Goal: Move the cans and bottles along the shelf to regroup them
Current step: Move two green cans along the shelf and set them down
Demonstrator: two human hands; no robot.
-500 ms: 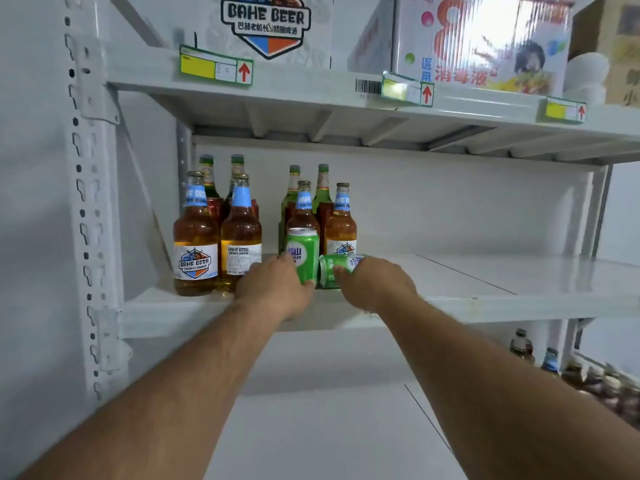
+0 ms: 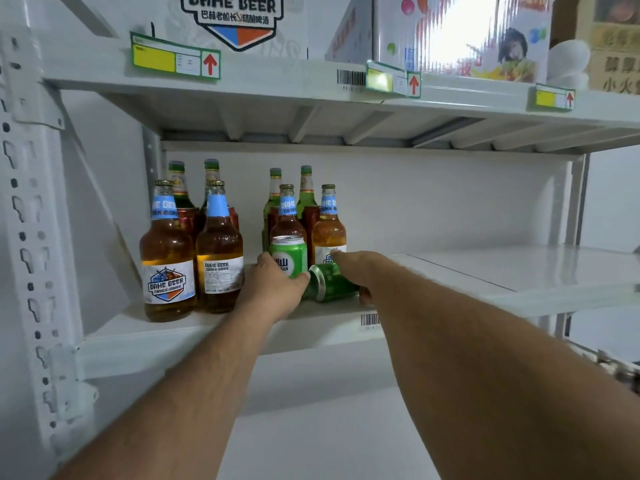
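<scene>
1. The lying green can (image 2: 329, 283) is on its side near the front edge of the middle shelf (image 2: 519, 271). Its long axis runs left to right and a little toward the back, and its top end with the silver rim points left, toward the standing can.
2. The upright green can (image 2: 288, 256) stands just left of it, its long axis vertical and its label facing the camera. The two cans are touching or nearly so; I cannot tell which.
3. The left hand (image 2: 273, 289) holds the upright can from the front, and its grip is curled around the lower part of the can.
4. The right hand (image 2: 356, 268) lies over the lying can, with the thumb under its right end. The grip wraps around this can.
5. Behind the cans stand two amber bottles with blue neck labels (image 2: 328, 223) and green bottles (image 2: 306, 192) behind those.
6. Further left, well apart from the cans, two larger amber bottles (image 2: 168, 258) stand at the shelf front.
7. On the upper shelf rests a white beer carton (image 2: 239, 19).
</scene>
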